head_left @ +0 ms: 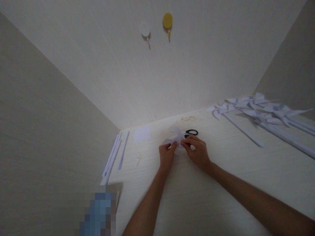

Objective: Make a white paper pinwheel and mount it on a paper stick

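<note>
A folded white paper piece [175,137], shaped like pinwheel blades, lies on the pale table [221,183] near its far edge. My left hand [166,156] pinches its left flap with closed fingers. My right hand [198,151] pinches the paper's centre from the right, fingers curled. Black-handled scissors [190,132] lie just behind the paper, touching neither hand.
Several finished white paper pinwheels [261,113] on rolled sticks lie at the right. Rolled paper sticks [115,154] lie along the table's left edge, with a white paper square [142,133] beside them. Two round hooks, white [145,29] and yellow [167,21], hang on the wall.
</note>
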The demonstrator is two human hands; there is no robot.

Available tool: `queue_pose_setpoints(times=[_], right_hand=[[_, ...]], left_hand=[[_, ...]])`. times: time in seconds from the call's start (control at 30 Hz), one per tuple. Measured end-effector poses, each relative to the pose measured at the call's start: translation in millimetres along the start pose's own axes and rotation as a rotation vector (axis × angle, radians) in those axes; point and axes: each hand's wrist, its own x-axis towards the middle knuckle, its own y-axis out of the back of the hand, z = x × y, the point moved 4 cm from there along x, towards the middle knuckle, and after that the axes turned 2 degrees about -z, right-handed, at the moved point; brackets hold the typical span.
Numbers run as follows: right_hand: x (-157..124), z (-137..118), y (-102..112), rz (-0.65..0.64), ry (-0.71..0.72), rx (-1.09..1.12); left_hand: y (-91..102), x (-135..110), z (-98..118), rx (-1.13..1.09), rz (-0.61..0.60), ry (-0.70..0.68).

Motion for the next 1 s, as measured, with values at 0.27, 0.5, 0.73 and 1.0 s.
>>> queue_pose_setpoints(times=[0.27, 0.5, 0.73, 1.0], right_hand=[[0.0, 0.4, -0.6, -0.007, -0.018, -0.012], [-3.6, 0.2, -1.4, -0.001, 0.005, -0.029], [-2.4, -1.5, -2.5, -0.004, 0.020, -0.034], [-2.3, -4.5, -3.3, -0.019, 0.043, -0.026]], left_hand=[[0.0, -0.5, -0.2, 0.022, 0.024, 0.011], [0.4, -0.5, 1.6, 0.032, 0.035, -0.039], [0.2, -1.9, 5.1, 0.028, 0.026, -0.094], [-0.8, -3.6, 8.8, 0.011, 0.038, -0.088]])
